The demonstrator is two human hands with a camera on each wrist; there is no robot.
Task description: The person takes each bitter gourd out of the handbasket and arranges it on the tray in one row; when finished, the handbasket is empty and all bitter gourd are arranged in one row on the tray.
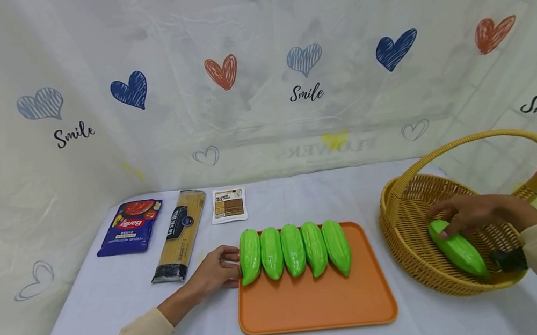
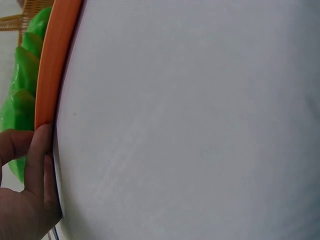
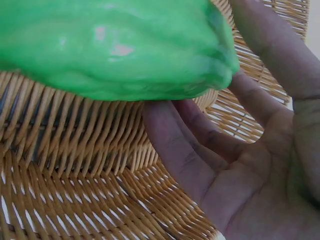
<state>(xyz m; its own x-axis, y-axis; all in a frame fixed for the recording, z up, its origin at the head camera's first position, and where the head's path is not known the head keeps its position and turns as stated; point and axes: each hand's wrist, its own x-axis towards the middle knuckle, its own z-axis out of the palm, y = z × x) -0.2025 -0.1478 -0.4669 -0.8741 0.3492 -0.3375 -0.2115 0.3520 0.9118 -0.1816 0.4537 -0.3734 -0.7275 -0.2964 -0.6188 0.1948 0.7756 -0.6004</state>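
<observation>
Along the back part of an orange tray [image 1: 317,308] several glossy green ridged gourds [image 1: 293,252] lie side by side in a row. My left hand [image 1: 214,272] grips the tray's left edge, thumb and fingers at its rim in the left wrist view, close beside the leftmost gourd. Over at the right, my right hand [image 1: 472,213] is inside a wicker basket [image 1: 412,250]. It holds another green gourd [image 1: 458,251] by its upper end, with the fingers around that end in the right wrist view. The gourd's lower end points toward the basket's front wall.
Behind the left hand lie a blue Barilla pouch [image 1: 130,227], a spaghetti pack [image 1: 180,235] and a small white-and-brown packet [image 1: 229,205]. The basket's tall arched handle [image 1: 484,136] rises over the right forearm. A heart-printed curtain [image 1: 260,82] hangs behind the white-covered table [image 1: 309,190].
</observation>
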